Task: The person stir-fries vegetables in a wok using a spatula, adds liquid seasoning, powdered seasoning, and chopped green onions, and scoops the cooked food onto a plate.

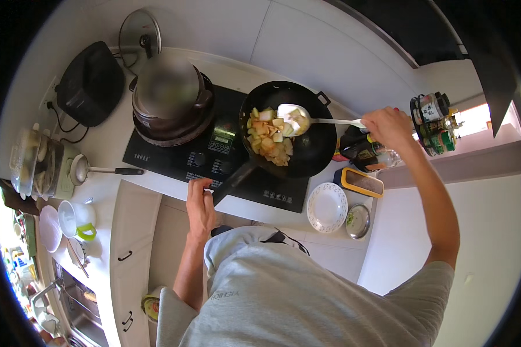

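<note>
A black wok sits on the right side of the black cooktop, with browned, pale chopped vegetable pieces gathered on its left side. My right hand grips the light handle of a large metal serving spoon, whose bowl lies over the pieces and holds some of them. My left hand, fingers curled, is at the end of the wok's handle; whether it grips the handle cannot be told.
A lidded dark pot stands on the cooktop's left. Right of the cooktop are a white bowl, a small metal bowl, a yellow-edged box and bottles. A ladle and a green-handled cup lie left.
</note>
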`<state>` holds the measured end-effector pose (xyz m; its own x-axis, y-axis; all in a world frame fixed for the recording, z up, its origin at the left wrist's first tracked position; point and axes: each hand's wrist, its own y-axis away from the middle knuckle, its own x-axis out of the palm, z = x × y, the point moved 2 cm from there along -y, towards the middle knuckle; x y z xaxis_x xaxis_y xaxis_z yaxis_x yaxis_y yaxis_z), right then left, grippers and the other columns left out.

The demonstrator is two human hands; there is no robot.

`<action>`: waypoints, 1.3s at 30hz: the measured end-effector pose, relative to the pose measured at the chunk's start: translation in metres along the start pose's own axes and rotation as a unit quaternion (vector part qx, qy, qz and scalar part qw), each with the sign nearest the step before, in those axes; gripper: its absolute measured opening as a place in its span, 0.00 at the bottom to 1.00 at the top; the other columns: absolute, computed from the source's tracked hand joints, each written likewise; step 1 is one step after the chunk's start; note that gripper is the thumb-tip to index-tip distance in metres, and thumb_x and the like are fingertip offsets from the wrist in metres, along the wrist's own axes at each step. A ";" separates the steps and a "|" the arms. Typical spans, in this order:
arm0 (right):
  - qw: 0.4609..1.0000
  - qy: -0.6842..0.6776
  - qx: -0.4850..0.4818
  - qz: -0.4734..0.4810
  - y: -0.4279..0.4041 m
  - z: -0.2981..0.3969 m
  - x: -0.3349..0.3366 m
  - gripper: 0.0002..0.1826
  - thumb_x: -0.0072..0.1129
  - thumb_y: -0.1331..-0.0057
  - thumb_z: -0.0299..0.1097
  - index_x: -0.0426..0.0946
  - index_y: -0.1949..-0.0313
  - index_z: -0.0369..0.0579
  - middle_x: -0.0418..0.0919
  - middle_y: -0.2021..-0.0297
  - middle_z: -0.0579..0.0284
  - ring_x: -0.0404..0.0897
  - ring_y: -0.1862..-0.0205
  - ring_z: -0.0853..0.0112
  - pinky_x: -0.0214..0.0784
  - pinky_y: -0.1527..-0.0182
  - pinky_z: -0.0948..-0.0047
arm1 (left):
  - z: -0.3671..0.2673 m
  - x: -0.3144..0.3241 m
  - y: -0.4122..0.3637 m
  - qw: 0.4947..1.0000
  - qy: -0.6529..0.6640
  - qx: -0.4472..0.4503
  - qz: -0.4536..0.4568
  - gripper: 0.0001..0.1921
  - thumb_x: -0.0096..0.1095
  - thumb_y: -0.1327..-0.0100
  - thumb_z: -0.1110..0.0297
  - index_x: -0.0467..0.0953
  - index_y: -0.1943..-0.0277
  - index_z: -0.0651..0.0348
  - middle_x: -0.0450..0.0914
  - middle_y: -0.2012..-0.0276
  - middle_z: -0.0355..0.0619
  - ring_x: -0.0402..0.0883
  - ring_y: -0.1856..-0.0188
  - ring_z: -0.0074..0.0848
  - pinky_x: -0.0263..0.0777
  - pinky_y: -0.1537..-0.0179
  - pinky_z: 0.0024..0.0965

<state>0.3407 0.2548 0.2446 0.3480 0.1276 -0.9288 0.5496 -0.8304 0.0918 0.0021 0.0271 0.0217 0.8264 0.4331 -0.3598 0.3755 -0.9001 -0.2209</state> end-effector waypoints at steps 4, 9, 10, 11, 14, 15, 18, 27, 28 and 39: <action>0.995 -0.032 0.008 0.099 -0.001 -0.027 0.012 0.17 0.59 0.38 0.45 0.81 0.73 0.44 0.80 0.76 0.48 0.81 0.70 0.53 0.72 0.66 0.53 | -0.001 0.004 -0.003 1.000 0.003 -0.007 0.001 0.13 0.43 0.42 0.83 0.73 0.55 0.69 0.72 0.60 0.56 0.74 0.59 0.42 0.69 0.53 0.37; 0.931 -0.184 -0.060 0.310 -0.004 0.004 0.043 0.19 0.61 0.42 0.44 0.79 0.77 0.38 0.77 0.79 0.44 0.79 0.73 0.53 0.70 0.67 0.57 | 0.002 0.004 -0.001 1.000 0.002 -0.006 0.002 0.13 0.43 0.42 0.82 0.73 0.56 0.69 0.72 0.60 0.56 0.74 0.59 0.43 0.69 0.53 0.37; 0.925 -0.243 -0.058 0.287 0.001 0.021 0.044 0.18 0.60 0.41 0.43 0.78 0.76 0.37 0.76 0.80 0.43 0.78 0.75 0.53 0.69 0.68 0.57 | 0.003 0.003 -0.001 1.000 0.001 -0.004 0.002 0.13 0.43 0.41 0.82 0.73 0.56 0.69 0.72 0.60 0.56 0.74 0.59 0.43 0.69 0.54 0.37; 0.925 -0.244 -0.057 0.287 0.009 0.032 0.053 0.18 0.60 0.41 0.43 0.78 0.76 0.37 0.76 0.80 0.43 0.78 0.75 0.53 0.69 0.68 0.57 | 0.003 0.003 0.000 1.000 0.001 -0.003 0.003 0.13 0.43 0.41 0.82 0.73 0.56 0.69 0.72 0.60 0.56 0.74 0.59 0.43 0.69 0.54 0.37; 0.931 -0.332 0.016 0.149 0.026 0.039 0.090 0.19 0.58 0.38 0.40 0.76 0.78 0.35 0.73 0.82 0.45 0.75 0.78 0.58 0.67 0.70 0.57 | 0.001 0.003 0.000 1.000 0.004 -0.009 0.004 0.13 0.43 0.41 0.82 0.73 0.56 0.69 0.72 0.60 0.56 0.74 0.59 0.43 0.69 0.54 0.37; 0.919 -0.355 0.038 0.167 0.035 0.029 0.108 0.19 0.57 0.35 0.41 0.76 0.76 0.36 0.71 0.83 0.50 0.71 0.82 0.63 0.64 0.75 0.60 | 0.001 0.003 0.000 1.000 0.003 -0.006 0.010 0.13 0.43 0.41 0.82 0.73 0.56 0.69 0.72 0.60 0.56 0.74 0.59 0.43 0.69 0.54 0.37; 0.832 -0.457 0.195 0.246 0.053 0.026 0.105 0.18 0.54 0.31 0.43 0.78 0.69 0.38 0.67 0.85 0.60 0.63 0.87 0.74 0.54 0.83 0.69 | 0.002 0.001 0.000 1.000 0.001 -0.002 0.013 0.13 0.43 0.41 0.82 0.73 0.56 0.69 0.72 0.60 0.56 0.74 0.59 0.43 0.69 0.54 0.37; 0.768 -0.516 0.308 0.222 0.049 0.050 0.131 0.22 0.50 0.28 0.48 0.78 0.69 0.41 0.72 0.82 0.60 0.70 0.86 0.70 0.59 0.84 0.69 | 0.005 0.002 -0.001 0.998 0.021 -0.030 0.042 0.13 0.43 0.40 0.82 0.73 0.55 0.68 0.72 0.62 0.54 0.73 0.60 0.39 0.68 0.55 0.34; 0.872 -0.414 0.224 0.132 0.049 0.054 0.141 0.21 0.51 0.29 0.48 0.78 0.69 0.42 0.76 0.79 0.54 0.75 0.80 0.62 0.65 0.77 0.62 | 0.004 0.002 -0.003 0.998 0.027 -0.033 0.053 0.13 0.42 0.39 0.82 0.73 0.55 0.67 0.72 0.62 0.53 0.73 0.60 0.38 0.68 0.55 0.34; 0.991 -0.015 0.074 0.109 0.030 -0.009 0.008 0.11 0.66 0.41 0.41 0.82 0.65 0.48 0.83 0.69 0.52 0.83 0.62 0.54 0.75 0.60 0.56 | 0.017 0.003 0.000 0.996 0.040 -0.071 0.045 0.13 0.42 0.39 0.82 0.73 0.54 0.67 0.70 0.64 0.50 0.71 0.61 0.33 0.67 0.55 0.31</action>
<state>0.3668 0.2359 0.2429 0.4218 -0.0785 -0.9033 0.3457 -0.9071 0.2403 -0.0023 0.0289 0.0055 0.8876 0.3508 -0.2984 0.3498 -0.9350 -0.0586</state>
